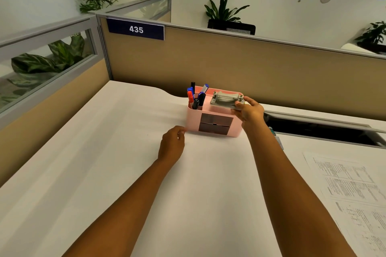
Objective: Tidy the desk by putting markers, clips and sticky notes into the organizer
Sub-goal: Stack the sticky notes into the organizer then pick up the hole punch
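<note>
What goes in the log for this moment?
right hand: holds metal clip over pink organizer | left hand: at base | markers: in

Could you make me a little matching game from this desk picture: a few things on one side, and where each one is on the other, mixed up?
Things:
1. markers
2. grey metal hole punch
3. printed papers
4. left hand

Places:
A. lying flat on the desk at the right edge
B. standing in the left compartment of the pink organizer
C. by the organizer's lower left corner, holding nothing
D. on top of the organizer's right side, in the grip of the right hand

Pairs: 1-B, 2-D, 3-A, 4-C
</note>
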Available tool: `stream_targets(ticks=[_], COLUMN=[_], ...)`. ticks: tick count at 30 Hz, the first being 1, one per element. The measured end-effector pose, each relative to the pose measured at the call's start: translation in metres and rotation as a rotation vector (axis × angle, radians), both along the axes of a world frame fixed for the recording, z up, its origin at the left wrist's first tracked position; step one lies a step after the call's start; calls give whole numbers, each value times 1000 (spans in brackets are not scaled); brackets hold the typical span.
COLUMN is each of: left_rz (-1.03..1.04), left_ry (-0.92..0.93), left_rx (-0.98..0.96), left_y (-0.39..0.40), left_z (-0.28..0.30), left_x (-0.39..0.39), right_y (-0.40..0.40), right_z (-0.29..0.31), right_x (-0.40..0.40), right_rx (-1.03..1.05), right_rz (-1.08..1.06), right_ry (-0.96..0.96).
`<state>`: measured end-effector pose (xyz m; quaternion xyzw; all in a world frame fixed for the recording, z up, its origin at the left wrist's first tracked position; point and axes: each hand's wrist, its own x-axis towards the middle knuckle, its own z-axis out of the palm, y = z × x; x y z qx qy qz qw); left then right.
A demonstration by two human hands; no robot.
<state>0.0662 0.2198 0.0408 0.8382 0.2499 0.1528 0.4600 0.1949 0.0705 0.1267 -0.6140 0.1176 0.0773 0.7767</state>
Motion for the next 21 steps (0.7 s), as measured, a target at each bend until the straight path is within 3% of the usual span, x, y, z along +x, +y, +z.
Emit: stream_targets(ticks=[9,16,21], left_rz=[-187,-196,-197], left_ry=[29,25,11], left_rx=[280,420,424], left_y=[2,3,3], left_z=[-37,-57,-60], left_x=[1,1,2], right_y=[23,34,37], right_z=[-12,-15,-20], right_x=[21,25,22], right_rx=[-226,-787,-919], right_rz=[0,-5,-16], right_ry=[31,-176,-210])
